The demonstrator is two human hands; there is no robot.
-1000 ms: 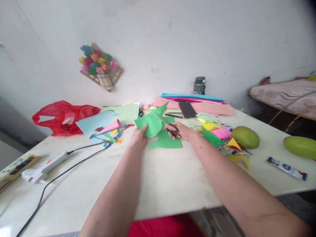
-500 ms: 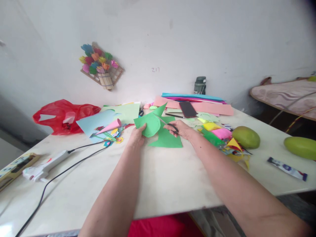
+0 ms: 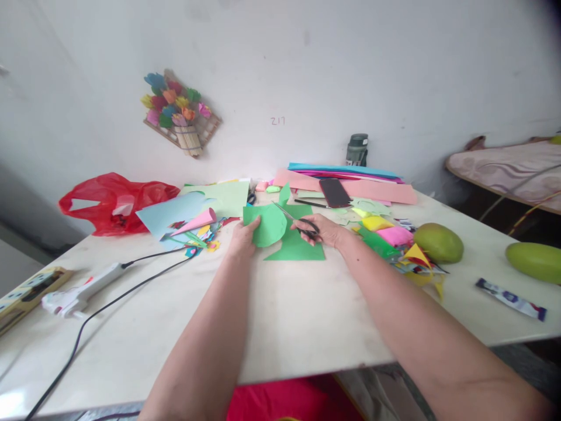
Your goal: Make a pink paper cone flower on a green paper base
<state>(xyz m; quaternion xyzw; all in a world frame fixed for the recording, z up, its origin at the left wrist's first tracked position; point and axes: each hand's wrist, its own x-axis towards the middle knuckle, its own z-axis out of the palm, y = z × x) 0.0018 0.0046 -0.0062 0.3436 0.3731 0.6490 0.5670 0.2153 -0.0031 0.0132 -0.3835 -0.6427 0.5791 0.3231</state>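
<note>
Pinched at its left edge, a piece of green paper (image 3: pixel 268 227) with a rounded lower side is in my left hand (image 3: pixel 246 235), thumb on top. My right hand (image 3: pixel 323 229) has its fingers through the handles of black-handled scissors (image 3: pixel 309 227). The scissors' blades point up and left and lie at the paper's upper right edge, where a narrow strip of it sticks up. Beneath, on the table, lies another green sheet (image 3: pixel 302 248) with a slanting cut edge.
A glue gun (image 3: pixel 94 286) with a black cord and a red plastic bag (image 3: pixel 118 202) are at left. Paper scraps, a pink paper cone (image 3: pixel 197 221), a phone (image 3: pixel 335 193), a pencil (image 3: pixel 312 203), green mangoes (image 3: pixel 438 242) and a tube (image 3: pixel 511 299) surround my hands.
The scissors have cut further along the green paper's upper edge; the offcut, a broad point before, now stands as a narrow folded strip. My left hand has turned the paper slightly.
</note>
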